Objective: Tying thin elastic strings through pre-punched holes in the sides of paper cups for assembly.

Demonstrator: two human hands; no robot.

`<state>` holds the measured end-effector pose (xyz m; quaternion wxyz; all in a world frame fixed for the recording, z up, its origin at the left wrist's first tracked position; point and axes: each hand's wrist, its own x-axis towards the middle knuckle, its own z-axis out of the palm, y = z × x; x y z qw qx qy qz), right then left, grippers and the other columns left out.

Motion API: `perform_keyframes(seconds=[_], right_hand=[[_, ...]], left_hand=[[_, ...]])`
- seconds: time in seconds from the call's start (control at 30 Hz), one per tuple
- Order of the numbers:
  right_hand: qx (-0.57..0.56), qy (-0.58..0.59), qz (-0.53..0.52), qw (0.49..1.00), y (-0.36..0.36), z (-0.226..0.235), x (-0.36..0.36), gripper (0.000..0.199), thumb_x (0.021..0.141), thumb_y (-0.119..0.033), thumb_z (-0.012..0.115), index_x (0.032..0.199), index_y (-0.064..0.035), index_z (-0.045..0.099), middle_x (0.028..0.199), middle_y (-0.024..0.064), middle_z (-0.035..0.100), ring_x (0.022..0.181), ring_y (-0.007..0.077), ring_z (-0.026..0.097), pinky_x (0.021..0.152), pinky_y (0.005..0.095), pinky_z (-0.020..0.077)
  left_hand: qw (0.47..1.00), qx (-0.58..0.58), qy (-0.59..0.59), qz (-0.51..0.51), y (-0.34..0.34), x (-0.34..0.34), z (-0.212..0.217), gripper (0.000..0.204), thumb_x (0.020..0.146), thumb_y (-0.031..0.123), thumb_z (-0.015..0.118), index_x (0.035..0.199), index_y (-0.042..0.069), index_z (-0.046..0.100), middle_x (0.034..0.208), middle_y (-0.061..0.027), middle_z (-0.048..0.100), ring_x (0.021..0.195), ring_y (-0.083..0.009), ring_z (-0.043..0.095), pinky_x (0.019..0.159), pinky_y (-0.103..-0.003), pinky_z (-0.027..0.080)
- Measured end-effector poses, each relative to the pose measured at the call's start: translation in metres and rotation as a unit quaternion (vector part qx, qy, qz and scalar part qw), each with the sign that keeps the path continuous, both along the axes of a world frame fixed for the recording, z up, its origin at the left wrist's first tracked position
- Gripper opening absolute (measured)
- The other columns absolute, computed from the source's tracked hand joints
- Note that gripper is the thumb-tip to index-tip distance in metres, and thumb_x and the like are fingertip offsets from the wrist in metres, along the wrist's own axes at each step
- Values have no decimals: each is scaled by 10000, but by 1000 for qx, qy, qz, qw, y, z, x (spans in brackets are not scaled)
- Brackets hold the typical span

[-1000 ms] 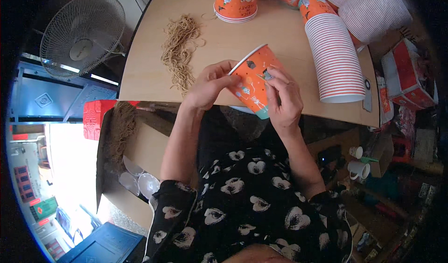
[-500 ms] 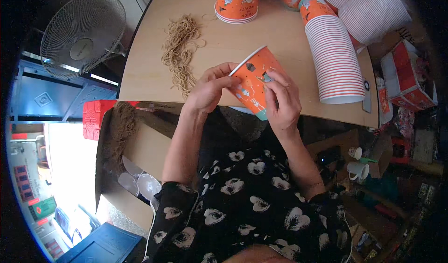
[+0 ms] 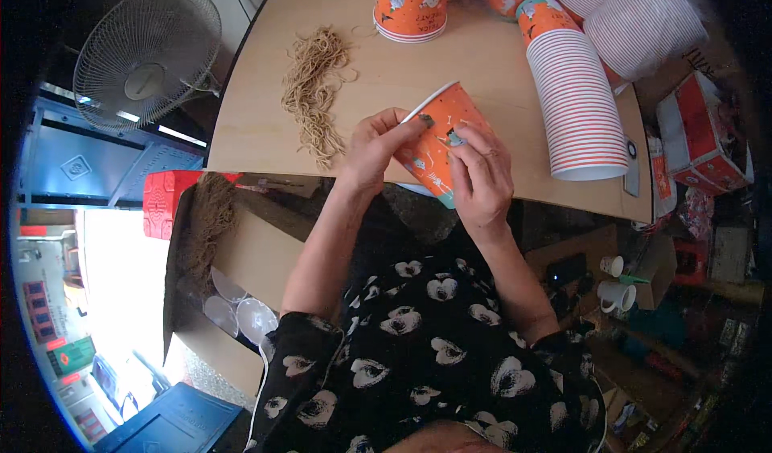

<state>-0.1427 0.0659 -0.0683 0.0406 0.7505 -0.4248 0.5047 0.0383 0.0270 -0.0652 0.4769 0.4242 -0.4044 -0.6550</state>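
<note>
Fingers [image 3: 481, 142] of my right hand [image 3: 486, 181] are bent close together, tips against the side of the cup [image 3: 434, 160]; whether they pinch something small there, I cannot tell. My left hand [image 3: 366, 157] is closed on the cup at its rim, thumb along the outer wall, the other fingers partly hidden behind it. Half a second ago that thumb lay lower; now it reaches further up the wall, its tip by a dark printed shape that stood clear of it before. My right hand sits only a touch lower than it did, and the cup has barely moved.

I hold the cup tilted over the near edge of the table [image 3: 241, 131], white rim up and to the left, teal foot down and to the right. Its wall is orange, with black specks and a pale skeleton-like figure. String [image 3: 314, 99] lies tangled to its left, a stack [image 3: 575, 99] of cups to its right, both as earlier.
</note>
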Motion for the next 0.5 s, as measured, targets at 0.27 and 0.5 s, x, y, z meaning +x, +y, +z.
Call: perform_keyframes(seconds=[0.27, 0.5], right_hand=[[5, -10, -3, 1000, -2, 5, -7, 202, 788, 58, 692, 961, -17, 619, 1116, 123, 671, 1065, 317, 638, 925, 415, 496], [86, -177, 56, 979, 5, 24, -13, 161, 843, 53, 662, 991, -2, 630, 1019, 144, 693, 926, 269, 687, 752, 343, 557]], left_hand=[[996, -67, 35, -37, 10, 6, 4, 313, 866, 133, 698, 1125, -28, 628, 914, -58, 685, 756, -113, 644, 715, -273, 527], [979, -158, -131, -14, 27, -4, 31, 424, 901, 53, 686, 1300, -21, 566, 1046, -77, 700, 840, -83, 652, 764, -245, 550]])
